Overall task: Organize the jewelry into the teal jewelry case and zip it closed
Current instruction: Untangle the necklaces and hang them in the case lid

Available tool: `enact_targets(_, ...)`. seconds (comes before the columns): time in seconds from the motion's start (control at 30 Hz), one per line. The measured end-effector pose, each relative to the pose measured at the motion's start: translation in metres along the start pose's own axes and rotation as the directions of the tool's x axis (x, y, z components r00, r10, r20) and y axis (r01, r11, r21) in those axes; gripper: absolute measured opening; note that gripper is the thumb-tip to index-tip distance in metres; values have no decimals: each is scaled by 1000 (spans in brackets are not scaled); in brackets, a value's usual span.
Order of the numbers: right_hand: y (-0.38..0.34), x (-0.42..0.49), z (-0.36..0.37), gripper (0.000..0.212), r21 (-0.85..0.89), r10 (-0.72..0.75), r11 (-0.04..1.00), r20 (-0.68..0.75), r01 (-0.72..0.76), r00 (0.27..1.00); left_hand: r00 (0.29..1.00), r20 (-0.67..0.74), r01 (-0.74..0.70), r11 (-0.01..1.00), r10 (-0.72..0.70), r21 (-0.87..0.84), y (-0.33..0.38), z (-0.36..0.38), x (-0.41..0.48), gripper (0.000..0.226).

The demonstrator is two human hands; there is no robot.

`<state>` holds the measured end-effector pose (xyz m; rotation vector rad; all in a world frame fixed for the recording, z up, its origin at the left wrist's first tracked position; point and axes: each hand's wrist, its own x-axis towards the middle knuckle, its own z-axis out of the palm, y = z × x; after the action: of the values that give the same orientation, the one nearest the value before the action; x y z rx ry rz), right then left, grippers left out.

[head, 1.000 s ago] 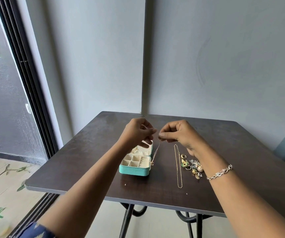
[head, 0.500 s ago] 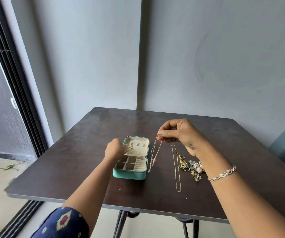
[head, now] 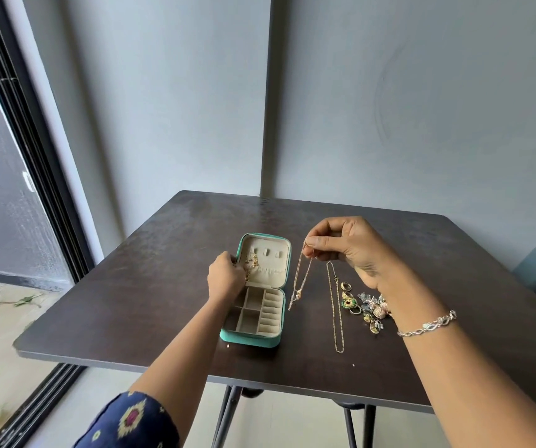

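Observation:
The teal jewelry case (head: pixel 249 339) lies open on the dark table (head: pixel 130 305), lid tilted back, cream compartments showing. A gold chain (head: pixel 253 260) hangs inside the lid. My left hand (head: pixel 226 277) rests at the lid's left edge, fingers curled against the case and that chain; whether it grips is hidden. My right hand (head: pixel 347 247) pinches a thin gold necklace (head: pixel 302 279) that dangles just right of the case, its end near the tabletop. Another gold chain (head: pixel 336 312) lies straight on the table. Beside it sits a heap of rings and earrings (head: pixel 365 307).
The table stands in a corner between grey walls (head: pixel 389 108). A sliding glass door (head: pixel 17 176) runs along the left. The table's front edge (head: pixel 163 367) is near me. A silver bracelet (head: pixel 428 324) is on my right wrist.
My left hand let go of the necklace's end and dropped to the case lid. My right hand keeps the necklace up, now hanging free. The camera view shifted right.

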<state>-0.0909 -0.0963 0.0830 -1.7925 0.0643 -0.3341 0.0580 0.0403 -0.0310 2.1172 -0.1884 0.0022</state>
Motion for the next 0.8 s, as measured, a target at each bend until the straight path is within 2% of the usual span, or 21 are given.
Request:
enact_targets(0.2, -2, -3, -6, 13, -14, -6, 1000, -14, 6, 1000, 999, -30, -24, 976, 18, -217, 14, 17, -22, 12)
enact_targets(0.37, 1, 0, -8, 16, -63, -4, 998, -36, 2, 999, 993, 38, -99, 964, 112, -245, 14, 30, -34, 12)
enact_targets(0.5, 6, 7, -8, 18, -100, -23, 995, -61, 17, 998, 984, 107, -91, 924, 140, -371, 6, 33, -31, 11)
enact_targets(0.6, 10, 16, -7, 20, -166, -57, 985, -74, 44, 996, 966, 178, -86, 885, 186, -458, -3, 32, -32, 14)
enact_targets(0.8, 29, 34, 0, 21, -388, -115, 918, -63, 82, 991, 950, 148, -170, 854, 274, -491, -16, 34, -33, 20)
